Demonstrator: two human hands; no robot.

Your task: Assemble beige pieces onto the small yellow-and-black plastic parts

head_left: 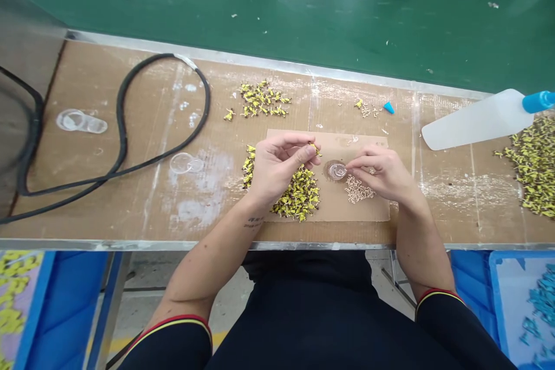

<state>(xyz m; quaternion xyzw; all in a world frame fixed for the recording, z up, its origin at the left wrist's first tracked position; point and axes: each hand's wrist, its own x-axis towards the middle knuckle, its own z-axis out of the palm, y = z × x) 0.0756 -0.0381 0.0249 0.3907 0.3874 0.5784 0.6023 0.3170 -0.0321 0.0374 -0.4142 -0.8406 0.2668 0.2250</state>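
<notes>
My left hand point(284, 165) pinches a small yellow-and-dark figure piece point(315, 149) between thumb and fingertips, above a heap of similar yellow pieces point(299, 196). My right hand point(381, 170) has its thumb and forefinger pressed together at the rim of a small clear round dish point(337, 171). Whatever lies between those fingertips is too small to make out. Beneath the right hand is a pile of tiny pale pink parts point(359, 191). Dish and pink parts rest on a cardboard sheet point(338, 214).
A black cable point(124, 121) loops across the left, near clear plastic lids point(186, 163). Further yellow pieces point(262, 98) and a blue cap point(389, 107) lie behind. At right are a white bottle point(477, 119) and a big yellow pile point(540, 167). A green surface point(277, 11) runs beyond the metal edge.
</notes>
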